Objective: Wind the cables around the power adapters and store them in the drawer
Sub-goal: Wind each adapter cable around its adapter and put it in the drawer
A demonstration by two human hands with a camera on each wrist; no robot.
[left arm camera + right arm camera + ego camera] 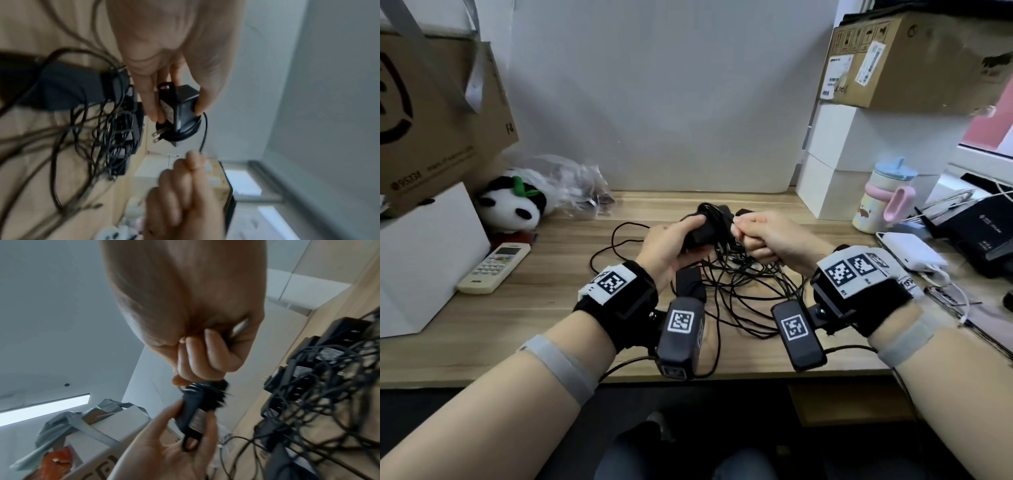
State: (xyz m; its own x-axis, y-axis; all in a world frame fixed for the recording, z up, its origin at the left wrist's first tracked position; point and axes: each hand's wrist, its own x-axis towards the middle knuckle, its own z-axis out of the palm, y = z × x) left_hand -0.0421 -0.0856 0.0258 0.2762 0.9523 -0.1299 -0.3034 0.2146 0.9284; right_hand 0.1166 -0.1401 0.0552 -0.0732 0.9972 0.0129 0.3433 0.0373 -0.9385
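The task looks to be in its early part: one black power adapter [707, 226] is held up above the wooden bench [524, 308], most of its thin cable [203, 129] already lying round its body in close, tidy turns, with only a short free length running off to the right hand. The left hand [671, 246] clamps that adapter between thumb and fingers, its two flat metal prongs [157, 136] sticking out bare in the left wrist view. The right hand [767, 240] is closed in a fist just beside it, pinching the cable's loose tail. Everything else is still to do, by my reading: several more blocky, matt plastic adapters lie on the bench under the hands in a tangled heap of cords [736, 287], which are slim, dark and springy-looking, looping over one another. No drawer shows in any view, so nothing appears stored yet. To the left on the bench lie a plush panda [512, 205], soft and rounded, and a hard white remote control [494, 267].
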